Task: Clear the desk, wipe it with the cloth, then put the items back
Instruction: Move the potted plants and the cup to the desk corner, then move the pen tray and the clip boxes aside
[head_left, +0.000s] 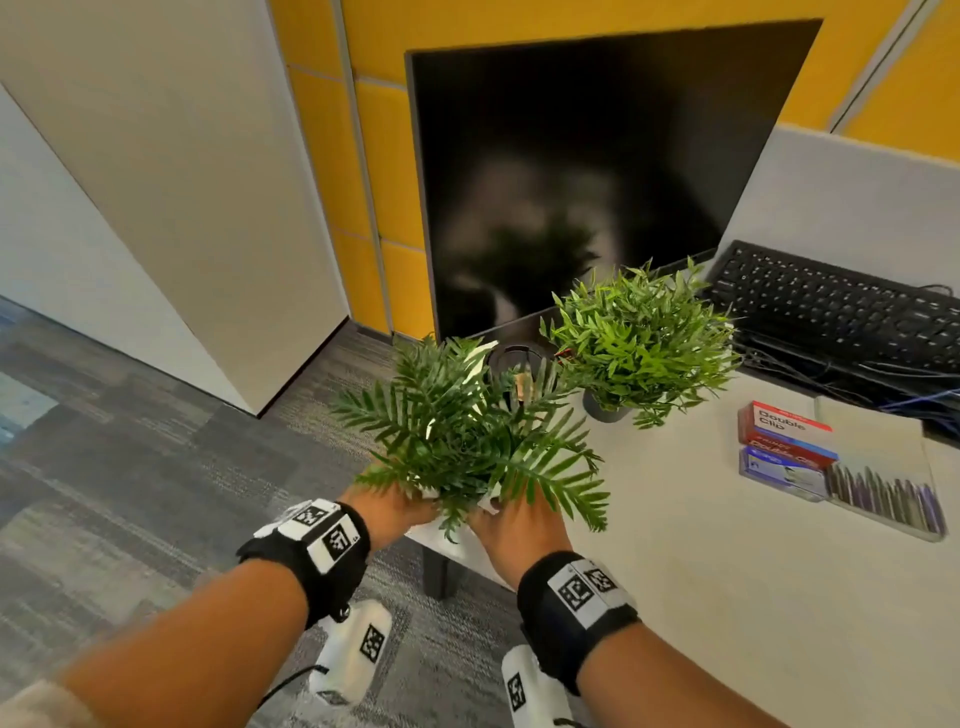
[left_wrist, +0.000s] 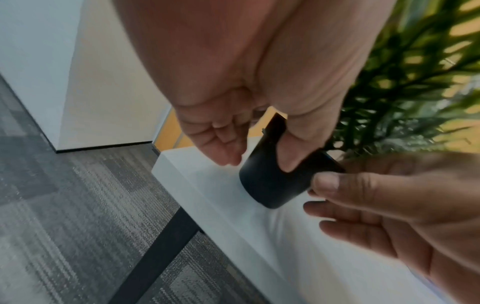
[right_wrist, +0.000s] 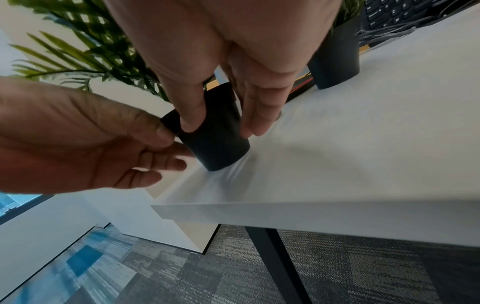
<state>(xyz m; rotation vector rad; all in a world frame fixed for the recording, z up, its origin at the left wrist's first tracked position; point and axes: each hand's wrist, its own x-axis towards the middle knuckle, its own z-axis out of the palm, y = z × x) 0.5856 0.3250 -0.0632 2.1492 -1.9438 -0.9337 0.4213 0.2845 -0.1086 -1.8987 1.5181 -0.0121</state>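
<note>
A fern (head_left: 467, 431) in a dark round pot (left_wrist: 275, 185) is at the desk's (head_left: 727, 571) front left corner. Both my hands hold that pot from opposite sides. My left hand (head_left: 400, 506) has its thumb on the pot wall. My right hand (head_left: 511, 525) has its thumb and fingers (right_wrist: 255, 121) round the pot (right_wrist: 218, 144). In the right wrist view the pot leans, with its base at the desk (right_wrist: 337, 154) surface. The fronds hide the pot in the head view. No cloth shows in any view.
A second leafy plant (head_left: 639, 332) in a dark pot (right_wrist: 335, 61) stands behind the fern. A black monitor (head_left: 587, 171) is at the back. A keyboard (head_left: 831, 306) with cables, boxes of clips (head_left: 784, 431) and a tray (head_left: 883, 499) lie to the right. Carpet floor is on the left.
</note>
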